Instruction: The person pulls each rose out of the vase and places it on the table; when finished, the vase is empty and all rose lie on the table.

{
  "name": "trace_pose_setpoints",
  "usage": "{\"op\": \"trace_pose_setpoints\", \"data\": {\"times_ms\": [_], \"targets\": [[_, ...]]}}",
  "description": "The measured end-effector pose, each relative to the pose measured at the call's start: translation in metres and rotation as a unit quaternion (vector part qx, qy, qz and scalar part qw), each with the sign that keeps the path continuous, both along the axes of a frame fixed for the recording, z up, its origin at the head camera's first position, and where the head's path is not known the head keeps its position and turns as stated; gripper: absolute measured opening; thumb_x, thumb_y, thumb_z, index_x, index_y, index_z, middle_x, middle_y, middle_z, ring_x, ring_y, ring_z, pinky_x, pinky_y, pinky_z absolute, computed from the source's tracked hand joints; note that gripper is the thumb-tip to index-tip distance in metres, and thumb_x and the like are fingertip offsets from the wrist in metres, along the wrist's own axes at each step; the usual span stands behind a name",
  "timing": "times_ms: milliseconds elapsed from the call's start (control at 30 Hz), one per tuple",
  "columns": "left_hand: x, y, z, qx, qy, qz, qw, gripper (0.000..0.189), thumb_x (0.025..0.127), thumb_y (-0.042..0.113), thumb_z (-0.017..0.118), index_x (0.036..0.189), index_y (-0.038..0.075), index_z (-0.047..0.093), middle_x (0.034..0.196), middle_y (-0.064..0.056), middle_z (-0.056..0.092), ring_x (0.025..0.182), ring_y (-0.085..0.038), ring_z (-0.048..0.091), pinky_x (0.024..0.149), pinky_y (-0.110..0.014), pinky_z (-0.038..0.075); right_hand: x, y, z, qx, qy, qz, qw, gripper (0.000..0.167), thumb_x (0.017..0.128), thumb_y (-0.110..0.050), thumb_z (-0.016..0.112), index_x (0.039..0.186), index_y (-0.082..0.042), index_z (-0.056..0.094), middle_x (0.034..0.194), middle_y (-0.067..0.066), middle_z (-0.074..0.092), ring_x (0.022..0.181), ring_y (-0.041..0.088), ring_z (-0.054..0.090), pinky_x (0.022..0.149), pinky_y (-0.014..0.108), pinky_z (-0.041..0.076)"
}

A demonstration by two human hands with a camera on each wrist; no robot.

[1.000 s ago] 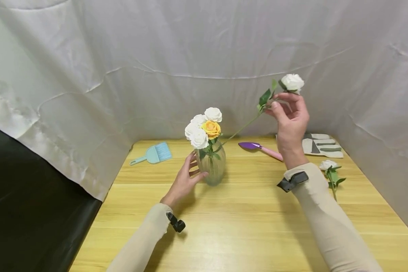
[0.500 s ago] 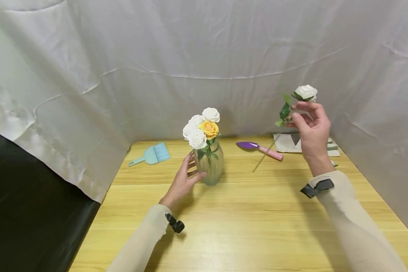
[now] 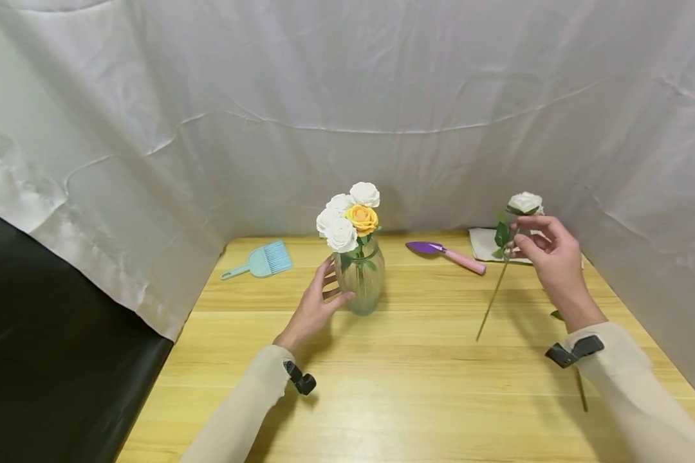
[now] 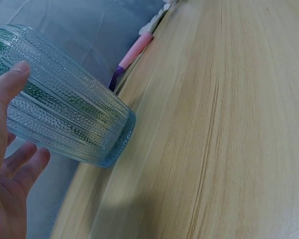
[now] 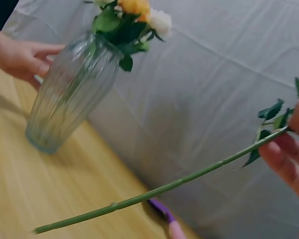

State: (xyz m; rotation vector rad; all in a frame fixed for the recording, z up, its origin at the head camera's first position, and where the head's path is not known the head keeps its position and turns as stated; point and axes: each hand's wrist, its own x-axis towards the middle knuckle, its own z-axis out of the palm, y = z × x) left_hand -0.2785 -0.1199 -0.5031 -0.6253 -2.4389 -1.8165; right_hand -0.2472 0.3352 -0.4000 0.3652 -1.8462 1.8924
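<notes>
A ribbed clear glass vase [image 3: 367, 286] stands upright on the wooden table, holding several white roses [image 3: 340, 235] and one yellow rose [image 3: 361, 220]. At its left side, my left hand [image 3: 309, 312] cups the glass; in the left wrist view the thumb [image 4: 14, 79] lies along the ribbed wall and the other fingers reach round the far side. Well to the right, my right hand [image 3: 556, 263] pinches a white rose [image 3: 525, 203] just below its bloom, near the leaves. Its long green stem [image 5: 164, 188] slants down, bare end toward the table.
A light-blue dustpan with brush [image 3: 260, 262] lies back left. Behind, right of the vase, is a purple trowel [image 3: 425, 247] with a pink handle. A pale glove [image 3: 486, 243] lies partly hidden behind the right hand. Another stem [image 3: 581, 392] shows beneath the right forearm. Grey curtains enclose the table.
My right hand has moved right and down with the white rose, its stem swinging away from the vase to hang more steeply. My left hand and the vase have stayed put.
</notes>
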Motion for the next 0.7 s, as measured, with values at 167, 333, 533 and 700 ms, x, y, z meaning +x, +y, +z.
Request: {"op": "trace_pose_setpoints", "data": {"times_ms": [167,333,533,700], "targets": [[0.002,0.000,0.002,-0.004,-0.001,0.000,1.0000,0.094,0.101,0.028,0.081,0.173,0.035,0.021,0.173,-0.005,0.040,0.151,-0.036,0.052,0.122,-0.057,0.051,0.005,0.017,-0.019,0.047,-0.051,0.044,0.9966,0.030,0.106,0.004,0.065,0.136,0.004,0.063,0.120,-0.003,0.074,0.091,0.005,0.074,0.073,0.020,0.067],[0.002,0.000,0.003,-0.003,0.001,-0.002,1.0000,0.095,0.101,0.027,0.082,0.174,0.034,0.021,0.173,-0.007,0.039,0.152,-0.037,0.051,0.123,-0.058,0.050,0.011,0.031,-0.040,0.093,-0.096,0.066,0.9888,0.033,0.107,0.000,0.065,0.140,-0.003,0.062,0.123,-0.007,0.073,0.099,0.002,0.076,0.073,0.023,0.068],[0.001,-0.001,0.004,-0.004,0.001,-0.004,1.0000,0.095,0.101,0.028,0.081,0.174,0.034,0.020,0.174,-0.006,0.038,0.152,-0.038,0.051,0.123,-0.060,0.049,0.017,0.040,-0.060,0.166,-0.149,0.056,0.9733,0.030,0.110,-0.008,0.064,0.140,-0.011,0.062,0.122,-0.017,0.073,0.101,-0.002,0.074,0.072,0.028,0.069],[0.002,0.000,0.004,-0.006,-0.004,-0.005,1.0000,0.095,0.101,0.027,0.081,0.174,0.035,0.020,0.175,-0.005,0.036,0.152,-0.037,0.050,0.123,-0.058,0.050,0.018,0.046,-0.078,0.190,-0.190,0.047,0.9622,0.033,0.111,-0.011,0.064,0.143,-0.004,0.059,0.117,-0.025,0.071,0.099,-0.005,0.072,0.074,0.027,0.069]]}}
